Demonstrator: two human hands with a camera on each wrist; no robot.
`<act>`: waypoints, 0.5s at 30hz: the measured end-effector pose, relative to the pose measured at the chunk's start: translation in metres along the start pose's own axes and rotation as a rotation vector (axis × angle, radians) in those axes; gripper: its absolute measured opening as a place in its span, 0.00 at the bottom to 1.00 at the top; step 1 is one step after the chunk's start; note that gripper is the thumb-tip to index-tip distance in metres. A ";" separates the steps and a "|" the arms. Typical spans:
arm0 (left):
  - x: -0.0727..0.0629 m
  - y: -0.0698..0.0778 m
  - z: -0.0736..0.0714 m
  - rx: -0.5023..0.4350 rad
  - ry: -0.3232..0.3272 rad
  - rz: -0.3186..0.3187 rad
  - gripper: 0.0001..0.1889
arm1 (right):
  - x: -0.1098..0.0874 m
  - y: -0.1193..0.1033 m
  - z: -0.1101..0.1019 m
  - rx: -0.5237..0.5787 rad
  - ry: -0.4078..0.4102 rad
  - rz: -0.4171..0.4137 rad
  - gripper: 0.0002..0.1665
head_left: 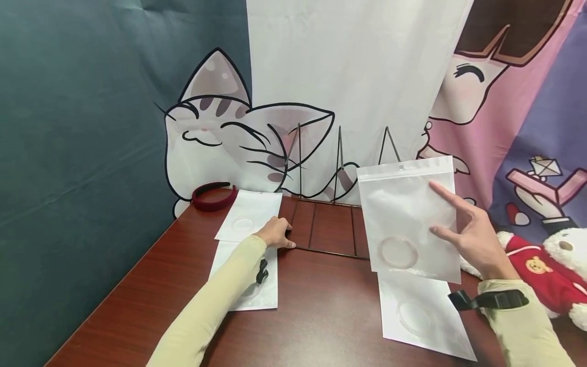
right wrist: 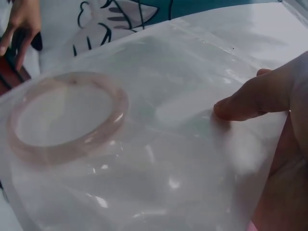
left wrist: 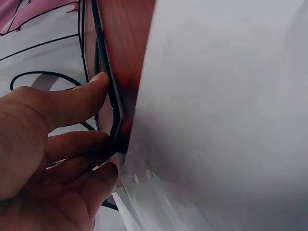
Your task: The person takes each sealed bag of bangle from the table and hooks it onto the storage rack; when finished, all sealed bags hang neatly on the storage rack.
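Note:
My right hand (head_left: 479, 242) grips a clear-fronted zip bag (head_left: 403, 204) by its right edge, with a pale pink bangle (right wrist: 120, 113) inside near the bottom. In the right wrist view, the thumb (right wrist: 240, 103) presses the bag's face. The bag's top edge overlaps the rightmost prong of a dark wire rack (head_left: 331, 251) in the head view. At the rack's front left corner, my left hand (head_left: 274, 233) holds the wire between thumb and fingers; in the left wrist view they close around the dark bar (left wrist: 113, 96).
Two more bangle bags, a far one (head_left: 249, 209) and a near one (head_left: 270, 275), lie left of the rack. Another bag (head_left: 426, 318) lies under the held one. A dark red headband (head_left: 213, 204) sits at back left; a plush toy (head_left: 550, 270) in red is at right.

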State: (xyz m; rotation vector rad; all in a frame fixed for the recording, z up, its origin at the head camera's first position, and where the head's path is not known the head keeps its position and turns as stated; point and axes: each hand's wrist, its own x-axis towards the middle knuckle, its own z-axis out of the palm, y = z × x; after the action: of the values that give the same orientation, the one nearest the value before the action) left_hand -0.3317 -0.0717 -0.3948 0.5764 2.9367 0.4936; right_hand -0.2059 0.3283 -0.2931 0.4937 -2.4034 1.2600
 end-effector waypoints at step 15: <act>0.003 0.004 -0.001 0.059 -0.003 -0.041 0.28 | 0.019 0.006 0.007 0.153 0.017 -0.024 0.53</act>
State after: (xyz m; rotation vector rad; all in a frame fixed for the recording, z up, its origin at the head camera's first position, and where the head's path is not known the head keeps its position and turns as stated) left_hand -0.3332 -0.0674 -0.3922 0.5224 2.9626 0.4027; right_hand -0.2262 0.3229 -0.2914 0.5510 -2.2910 1.4386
